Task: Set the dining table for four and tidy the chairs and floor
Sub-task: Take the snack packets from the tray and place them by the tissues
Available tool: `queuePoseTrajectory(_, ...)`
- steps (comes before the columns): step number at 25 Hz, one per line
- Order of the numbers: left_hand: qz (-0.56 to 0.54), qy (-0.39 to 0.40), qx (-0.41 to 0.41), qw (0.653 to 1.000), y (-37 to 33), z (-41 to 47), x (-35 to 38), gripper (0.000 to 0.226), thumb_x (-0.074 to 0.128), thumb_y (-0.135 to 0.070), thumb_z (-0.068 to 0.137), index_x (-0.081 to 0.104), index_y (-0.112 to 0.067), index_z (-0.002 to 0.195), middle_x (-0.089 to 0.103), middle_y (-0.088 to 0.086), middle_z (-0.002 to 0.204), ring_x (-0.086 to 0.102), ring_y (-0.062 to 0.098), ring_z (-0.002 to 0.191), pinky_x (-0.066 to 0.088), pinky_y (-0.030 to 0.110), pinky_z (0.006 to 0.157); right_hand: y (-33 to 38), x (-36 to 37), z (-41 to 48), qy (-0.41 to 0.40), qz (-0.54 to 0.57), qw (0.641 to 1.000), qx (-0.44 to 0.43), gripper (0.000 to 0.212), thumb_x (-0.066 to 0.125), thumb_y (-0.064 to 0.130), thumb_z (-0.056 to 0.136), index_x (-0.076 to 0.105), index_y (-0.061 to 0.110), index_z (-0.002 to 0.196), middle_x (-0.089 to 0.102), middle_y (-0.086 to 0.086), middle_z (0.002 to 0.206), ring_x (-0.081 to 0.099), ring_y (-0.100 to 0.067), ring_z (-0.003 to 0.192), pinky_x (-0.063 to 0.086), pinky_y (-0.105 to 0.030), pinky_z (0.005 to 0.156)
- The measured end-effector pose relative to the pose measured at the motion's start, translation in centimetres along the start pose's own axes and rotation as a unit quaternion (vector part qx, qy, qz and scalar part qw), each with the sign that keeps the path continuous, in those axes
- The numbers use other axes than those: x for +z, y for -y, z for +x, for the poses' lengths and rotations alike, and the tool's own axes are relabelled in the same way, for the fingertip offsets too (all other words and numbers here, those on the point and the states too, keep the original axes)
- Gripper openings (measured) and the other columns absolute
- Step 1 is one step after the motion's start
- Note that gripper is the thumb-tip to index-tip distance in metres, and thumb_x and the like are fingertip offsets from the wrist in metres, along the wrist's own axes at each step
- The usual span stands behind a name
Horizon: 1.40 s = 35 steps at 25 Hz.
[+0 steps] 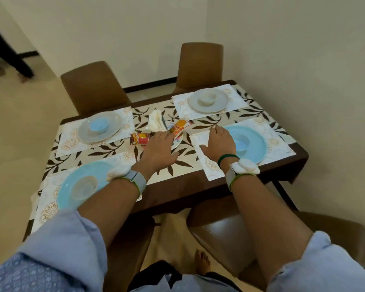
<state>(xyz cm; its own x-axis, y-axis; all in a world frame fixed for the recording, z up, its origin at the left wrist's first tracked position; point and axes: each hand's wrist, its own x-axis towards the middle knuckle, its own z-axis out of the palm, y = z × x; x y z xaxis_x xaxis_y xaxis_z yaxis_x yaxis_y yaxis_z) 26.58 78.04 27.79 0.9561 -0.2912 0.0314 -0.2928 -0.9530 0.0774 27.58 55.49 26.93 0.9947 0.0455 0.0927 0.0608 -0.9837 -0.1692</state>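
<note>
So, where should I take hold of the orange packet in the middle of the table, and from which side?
Pinch the orange packet across its narrow width at the near end, coming from your side with the left hand. It looks long and flat, slanting away to the right, and its near end lies right by that hand.

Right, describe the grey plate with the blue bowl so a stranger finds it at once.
On the dining table, look to the far-left placemat, in front of the left far chair. The grey plate there carries a blue bowl; the other grey plate holds a cream bowl, and both near plates are blue.
</note>
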Motion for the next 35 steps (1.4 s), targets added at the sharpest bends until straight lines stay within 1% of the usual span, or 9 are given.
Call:
queuePoseTrajectory(3,0.007,0.008,0.052,0.999,-4.0,-0.6,-0.7,0.076,0.061,-0.053,0.088,0.042,-0.011,0.148,0.045,0.011,0.151,0.039,0.029,0.138,0.033,0.043,0.115,-3.3,-1.5,-4.4,-0.002,-0.01,0.999,0.053,0.068,0.064,0.051,0.085,0.05,0.002,0.13,0.053,-0.018,0.132,0.046,-0.035,0.127,0.034,-0.045,0.112)
queuePoseTrajectory(6,0.005,0.021,0.12,0.993,-9.0,-2.8,-1.6,0.078,0.06,-0.054,0.089,0.039,-0.011,0.151,0.041,0.011,0.155,0.035,0.03,0.143,0.029,0.044,0.12,-6.7,-3.1,-11.1,-0.022,-0.009,0.99,0.135,0.067,0.064,0.054,0.085,0.051,0.004,0.127,0.054,-0.015,0.128,0.047,-0.033,0.125,0.036,-0.045,0.111)
queuePoseTrajectory(10,-0.004,0.011,0.208,0.978,-15.6,-7.5,-1.7,0.078,0.059,-0.052,0.09,0.038,-0.01,0.152,0.043,0.01,0.154,0.036,0.029,0.142,0.033,0.043,0.116,-9.6,-4.7,-21.0,-0.021,-0.006,0.974,0.225,0.069,0.062,0.055,0.085,0.049,0.004,0.13,0.051,-0.016,0.134,0.041,-0.033,0.135,0.03,-0.046,0.117)
queuePoseTrajectory(15,-0.016,0.024,0.332,0.943,-26.5,-13.8,-0.9,0.076,0.058,-0.054,0.091,0.04,-0.012,0.152,0.044,0.007,0.153,0.037,0.027,0.141,0.036,0.043,0.115,-13.9,-6.4,-34.7,-0.043,0.012,0.945,0.325,0.061,0.064,0.046,0.086,0.05,0.003,0.127,0.051,-0.018,0.131,0.045,-0.036,0.127,0.036,-0.043,0.11)
queuePoseTrajectory(21,-0.02,0.044,0.464,0.884,-43.4,-19.8,0.7,0.072,0.058,-0.051,0.092,0.043,-0.009,0.149,0.045,0.009,0.151,0.037,0.029,0.141,0.04,0.046,0.111,-23.5,-7.6,-50.0,-0.082,0.016,0.878,0.471,0.061,0.062,0.041,0.088,0.048,-0.002,0.13,0.048,-0.022,0.134,0.04,-0.039,0.131,0.036,-0.045,0.111)
queuePoseTrajectory(24,-0.026,0.066,0.496,0.865,-52.8,-22.5,2.7,0.07,0.06,-0.049,0.091,0.044,-0.01,0.147,0.046,0.01,0.15,0.038,0.028,0.14,0.04,0.046,0.112,-28.9,-8.5,-57.8,-0.078,0.018,0.854,0.513,0.06,0.06,0.043,0.09,0.049,-0.001,0.129,0.049,-0.02,0.132,0.042,-0.038,0.129,0.037,-0.045,0.107)
queuePoseTrajectory(28,-0.028,0.098,0.527,0.844,-63.9,-26.6,6.7,0.072,0.058,-0.047,0.093,0.04,-0.01,0.151,0.044,0.009,0.154,0.036,0.028,0.143,0.035,0.045,0.116,-36.2,-8.2,-67.3,-0.048,0.033,0.829,0.556,0.056,0.065,0.038,0.088,0.048,0.002,0.127,0.048,-0.018,0.13,0.044,-0.037,0.127,0.041,-0.045,0.102)
queuePoseTrajectory(32,-0.032,0.14,0.527,0.838,-70.0,-29.8,10.7,0.071,0.057,-0.049,0.093,0.04,-0.012,0.151,0.044,0.007,0.153,0.037,0.027,0.142,0.035,0.046,0.116,-41.5,-6.8,-72.6,-0.007,0.061,0.809,0.585,0.055,0.067,0.036,0.087,0.047,0.004,0.127,0.049,-0.016,0.13,0.047,-0.035,0.124,0.047,-0.046,0.094)
queuePoseTrajectory(35,-0.02,0.186,0.537,0.822,-72.7,-31.0,14.2,0.072,0.058,-0.052,0.092,0.041,-0.013,0.15,0.047,0.006,0.15,0.04,0.027,0.138,0.034,0.045,0.116,-44.6,-4.7,-74.7,0.023,0.081,0.796,0.6,0.05,0.066,0.035,0.086,0.049,0.006,0.123,0.052,-0.014,0.123,0.052,-0.034,0.117,0.052,-0.046,0.087)
